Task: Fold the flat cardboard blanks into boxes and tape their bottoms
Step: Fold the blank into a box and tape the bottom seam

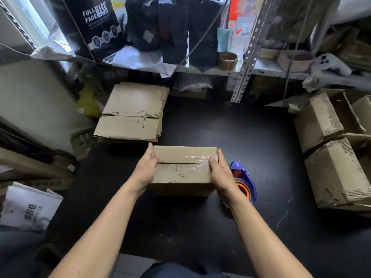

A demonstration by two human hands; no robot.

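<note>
Both hands grip the box (pixel 183 170) by its ends — left hand (pixel 147 167), right hand (pixel 217 170), thumbs curled over the taped top. The tape dispenser (pixel 244 180) lies just right of the box — the stack of blanks (pixel 132 113) sits behind it.

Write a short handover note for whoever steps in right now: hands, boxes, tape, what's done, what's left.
Left hand and right hand grip the two ends of the folded box on the black table, fingers curled over its top edge.
Clear tape runs along the box's seam, so this one looks taped.
Tape dispenser lies just right of the box.
Stack of flat blanks waits at back left; finished boxes are piled on the right.
Left: set this box aside, then fold and tape the remaining blanks.
</note>
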